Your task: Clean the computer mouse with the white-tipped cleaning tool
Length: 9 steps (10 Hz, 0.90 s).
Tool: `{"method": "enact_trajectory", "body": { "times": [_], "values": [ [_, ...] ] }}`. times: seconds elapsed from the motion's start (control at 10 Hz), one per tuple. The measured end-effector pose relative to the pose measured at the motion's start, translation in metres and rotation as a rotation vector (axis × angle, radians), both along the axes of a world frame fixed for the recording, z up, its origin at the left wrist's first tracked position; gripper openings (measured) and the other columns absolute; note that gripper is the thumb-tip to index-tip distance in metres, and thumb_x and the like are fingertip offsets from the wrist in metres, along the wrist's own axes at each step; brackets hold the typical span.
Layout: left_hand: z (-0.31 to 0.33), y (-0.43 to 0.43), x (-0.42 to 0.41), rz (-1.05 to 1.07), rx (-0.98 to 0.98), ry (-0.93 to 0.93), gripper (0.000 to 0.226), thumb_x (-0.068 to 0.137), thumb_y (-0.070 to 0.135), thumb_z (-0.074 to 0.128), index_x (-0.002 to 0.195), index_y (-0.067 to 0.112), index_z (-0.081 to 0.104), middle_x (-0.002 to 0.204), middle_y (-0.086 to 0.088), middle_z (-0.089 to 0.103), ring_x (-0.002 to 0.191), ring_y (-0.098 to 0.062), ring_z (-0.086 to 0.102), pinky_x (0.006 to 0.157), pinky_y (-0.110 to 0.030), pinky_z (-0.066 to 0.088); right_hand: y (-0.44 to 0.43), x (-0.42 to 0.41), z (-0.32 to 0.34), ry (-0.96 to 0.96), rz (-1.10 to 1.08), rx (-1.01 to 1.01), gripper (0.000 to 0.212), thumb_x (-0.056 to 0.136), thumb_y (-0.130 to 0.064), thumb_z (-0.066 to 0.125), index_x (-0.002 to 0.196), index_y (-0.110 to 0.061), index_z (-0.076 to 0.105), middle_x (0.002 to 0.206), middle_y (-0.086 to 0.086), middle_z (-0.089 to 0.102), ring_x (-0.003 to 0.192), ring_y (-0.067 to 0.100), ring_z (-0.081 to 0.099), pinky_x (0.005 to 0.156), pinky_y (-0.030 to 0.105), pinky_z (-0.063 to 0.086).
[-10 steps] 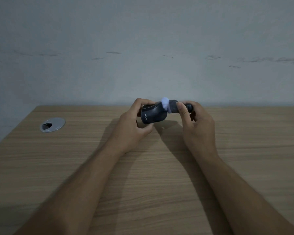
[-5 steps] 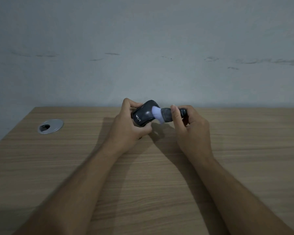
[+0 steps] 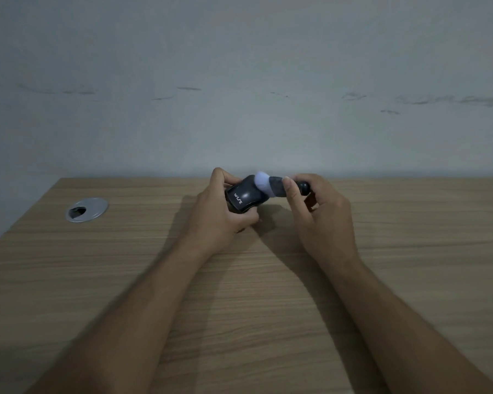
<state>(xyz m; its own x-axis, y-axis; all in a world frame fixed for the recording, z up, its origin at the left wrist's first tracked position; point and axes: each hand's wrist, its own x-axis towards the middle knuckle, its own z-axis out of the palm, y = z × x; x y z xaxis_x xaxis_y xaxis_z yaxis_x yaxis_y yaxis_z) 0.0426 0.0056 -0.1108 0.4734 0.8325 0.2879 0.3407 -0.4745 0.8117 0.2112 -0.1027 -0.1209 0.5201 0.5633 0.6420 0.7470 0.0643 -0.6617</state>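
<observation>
A dark computer mouse [image 3: 244,196] with white lettering is held above the wooden desk [image 3: 239,308] near its far edge. My left hand [image 3: 221,214] grips it from the left, thumb under and fingers over the far side. My right hand [image 3: 322,214] holds the cleaning tool [image 3: 276,186], a short dark handle with a white tip [image 3: 262,180]. The white tip rests against the mouse's upper right side. The tool's rear end pokes out past my right fingers.
A round silver cable grommet [image 3: 86,209] is set into the desk at the far left. A grey wall rises right behind the desk's far edge. Both forearms stretch across the middle of the desk.
Both hands shifted a little left and back with the mouse. The white tip slid down the mouse's side, then up again to its upper right edge.
</observation>
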Motion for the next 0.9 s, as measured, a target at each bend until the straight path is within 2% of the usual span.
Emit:
{"method": "enact_trajectory", "body": {
  "times": [0.1,0.2,0.3,0.4,0.5,0.6,0.7,0.8,0.9],
  "values": [
    [-0.006,0.002,0.002,0.057,-0.020,-0.017,0.055,0.077,0.027,0.091,0.120,0.023,0.056,0.105,0.008,0.078,0.089,-0.009,0.075,0.068,-0.019,0.053,-0.001,0.012,-0.005,-0.059,-0.128,-0.117,0.019,0.105,-0.031,0.071,0.119,-0.024,0.082,0.099,-0.001,0.073,0.071,0.009,0.058,0.072,0.023,0.045],
    [-0.008,-0.001,0.000,0.103,-0.005,0.033,0.056,0.078,0.035,0.092,0.121,0.024,0.057,0.106,0.012,0.075,0.095,-0.010,0.072,0.072,-0.017,0.049,-0.003,0.015,-0.006,-0.090,-0.207,-0.284,0.030,0.104,-0.033,0.071,0.131,-0.025,0.080,0.106,0.007,0.066,0.086,0.026,0.068,0.074,0.025,0.038],
    [-0.009,-0.004,0.002,0.162,0.060,0.117,0.058,0.078,0.045,0.090,0.120,0.023,0.057,0.101,0.015,0.071,0.096,-0.014,0.068,0.087,-0.033,0.053,-0.005,0.010,-0.004,-0.140,-0.190,-0.396,0.029,0.104,-0.034,0.068,0.130,-0.031,0.080,0.104,0.000,0.053,0.089,0.028,0.066,0.075,0.027,0.041],
    [-0.015,-0.006,0.006,0.227,0.083,0.200,0.062,0.076,0.056,0.086,0.118,0.021,0.057,0.106,0.011,0.069,0.102,-0.020,0.067,0.103,-0.049,0.052,-0.006,0.006,-0.008,-0.180,-0.150,-0.491,0.031,0.105,-0.033,0.065,0.133,-0.031,0.076,0.110,0.001,0.053,0.082,0.021,0.055,0.074,0.031,0.048],
    [-0.017,-0.006,0.011,0.285,0.076,0.279,0.066,0.069,0.071,0.075,0.112,0.022,0.065,0.109,0.005,0.065,0.110,-0.025,0.064,0.098,-0.048,0.055,-0.003,0.003,-0.010,-0.198,-0.158,-0.561,0.034,0.105,-0.035,0.063,0.137,-0.031,0.071,0.115,0.004,0.054,0.087,0.027,0.061,0.076,0.037,0.055],
    [-0.010,-0.006,0.004,0.326,0.127,0.320,0.072,0.065,0.083,0.063,0.104,0.023,0.070,0.101,0.007,0.063,0.118,-0.022,0.059,0.097,-0.045,0.054,-0.002,-0.008,0.000,-0.206,-0.147,-0.555,0.036,0.104,-0.040,0.062,0.139,-0.034,0.069,0.114,0.000,0.050,0.097,0.032,0.068,0.086,0.044,0.059],
    [-0.008,-0.008,0.002,0.299,0.062,0.326,0.082,0.068,0.098,0.059,0.101,0.024,0.065,0.106,0.007,0.062,0.117,-0.018,0.057,0.103,-0.045,0.049,-0.001,-0.009,-0.001,-0.158,-0.157,-0.577,0.042,0.103,-0.051,0.064,0.140,-0.033,0.068,0.118,0.004,0.058,0.102,0.035,0.070,0.093,0.049,0.060],
    [-0.002,-0.004,-0.001,0.293,-0.015,0.159,0.066,0.097,0.085,0.042,0.100,0.022,0.061,0.107,0.001,0.070,0.111,-0.029,0.067,0.093,-0.042,0.048,-0.001,-0.002,-0.003,-0.081,-0.151,-0.569,0.050,0.103,-0.060,0.060,0.137,-0.026,0.071,0.119,0.010,0.064,0.107,0.035,0.070,0.093,0.042,0.057],
    [0.002,0.007,-0.017,0.305,0.022,0.223,0.044,0.117,0.046,0.032,0.115,0.017,0.065,0.118,-0.012,0.073,0.125,-0.037,0.065,0.093,-0.043,0.044,0.000,0.006,0.017,0.139,-0.181,-0.459,0.060,0.104,-0.061,0.058,0.145,-0.017,0.067,0.123,0.006,0.067,0.119,0.029,0.067,0.095,0.035,0.046]
  ]
}}
